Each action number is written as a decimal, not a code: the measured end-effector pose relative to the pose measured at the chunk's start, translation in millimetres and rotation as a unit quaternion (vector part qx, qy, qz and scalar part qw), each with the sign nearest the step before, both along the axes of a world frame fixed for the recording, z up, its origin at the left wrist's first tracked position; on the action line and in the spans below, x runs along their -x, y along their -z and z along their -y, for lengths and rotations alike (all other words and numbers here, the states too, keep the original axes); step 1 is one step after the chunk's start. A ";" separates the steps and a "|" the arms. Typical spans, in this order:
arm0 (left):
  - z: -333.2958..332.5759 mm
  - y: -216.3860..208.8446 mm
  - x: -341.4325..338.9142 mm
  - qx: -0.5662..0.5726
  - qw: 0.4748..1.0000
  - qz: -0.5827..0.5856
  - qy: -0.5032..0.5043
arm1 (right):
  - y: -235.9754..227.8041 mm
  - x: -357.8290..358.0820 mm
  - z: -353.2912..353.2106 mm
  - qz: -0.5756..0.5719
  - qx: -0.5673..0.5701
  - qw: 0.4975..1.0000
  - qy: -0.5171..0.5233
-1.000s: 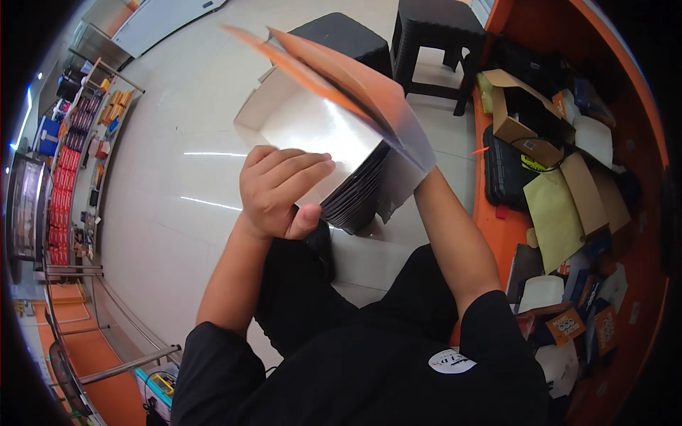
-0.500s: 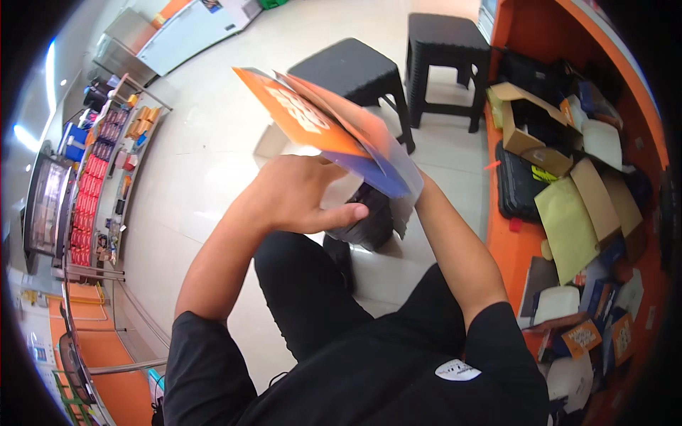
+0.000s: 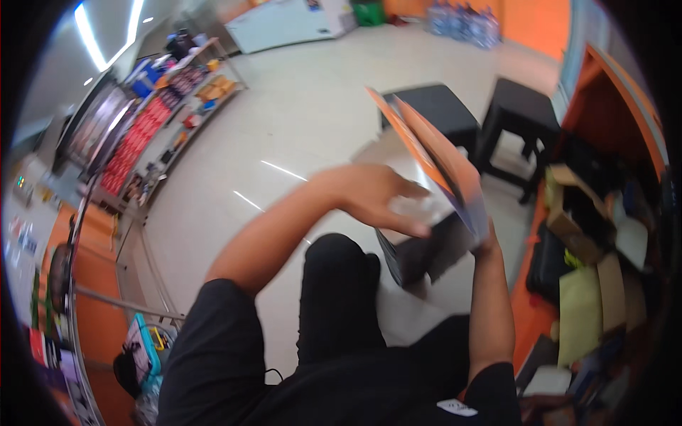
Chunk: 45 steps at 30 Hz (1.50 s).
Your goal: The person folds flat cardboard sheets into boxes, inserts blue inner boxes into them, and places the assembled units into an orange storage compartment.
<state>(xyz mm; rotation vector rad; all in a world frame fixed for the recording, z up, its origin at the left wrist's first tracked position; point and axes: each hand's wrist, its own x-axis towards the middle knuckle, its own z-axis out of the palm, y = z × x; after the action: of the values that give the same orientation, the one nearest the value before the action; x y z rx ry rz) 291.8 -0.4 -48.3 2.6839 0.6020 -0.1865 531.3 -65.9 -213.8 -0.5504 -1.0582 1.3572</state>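
An orange and purple folded card, like a printed folder, is held up on edge in front of me. My right hand grips its lower right side, with most of the fingers hidden behind it. My left hand is just left of the card, blurred, with thumb and fingers apart. A whitish, shiny patch lies between its thumb and fingers; I cannot make out what it is. Below and behind the hands stands a pale box-like thing, with a dark, wrinkled part under my left thumb.
Two black stools stand ahead. On the right, an orange shelf unit holds open cardboard boxes, a yellow envelope and a black case. A stocked rack runs along the left. A white chest freezer and water bottles stand farther off.
The view has swung left and up, so the surroundings sit farther right and lower. My hands and the card have moved right in view; the card shows more edge-on, and my left hand is apart from it.
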 end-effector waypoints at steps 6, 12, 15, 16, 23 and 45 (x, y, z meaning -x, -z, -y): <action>-31.7 -6.7 42.1 0.019 0.981 0.028 0.193 | 11.4 2.4 73.2 -0.003 -0.129 0.986 0.102; -12.9 10.8 26.8 -0.119 0.988 0.008 0.097 | 28.1 29.3 90.2 0.307 -0.021 0.895 0.322; -13.5 12.2 29.1 -0.110 0.989 0.013 0.101 | 24.7 31.5 81.8 0.292 0.045 0.910 0.291; -12.8 9.4 28.5 -0.111 0.988 0.011 0.105 | 20.4 31.5 77.0 0.289 0.045 0.910 0.295; -1.6 15.1 21.0 -0.071 0.992 0.062 0.085 | 3.5 12.3 12.7 0.326 0.034 0.876 0.354; -15.2 4.3 20.6 0.102 0.990 0.092 0.025 | -16.7 39.0 26.1 0.302 -0.247 0.645 0.657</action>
<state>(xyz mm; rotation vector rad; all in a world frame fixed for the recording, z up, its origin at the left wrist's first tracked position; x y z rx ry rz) 271.2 14.9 -52.7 2.4848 0.4355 -0.0115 492.3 -92.0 -197.2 -1.0716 -1.0485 -0.4721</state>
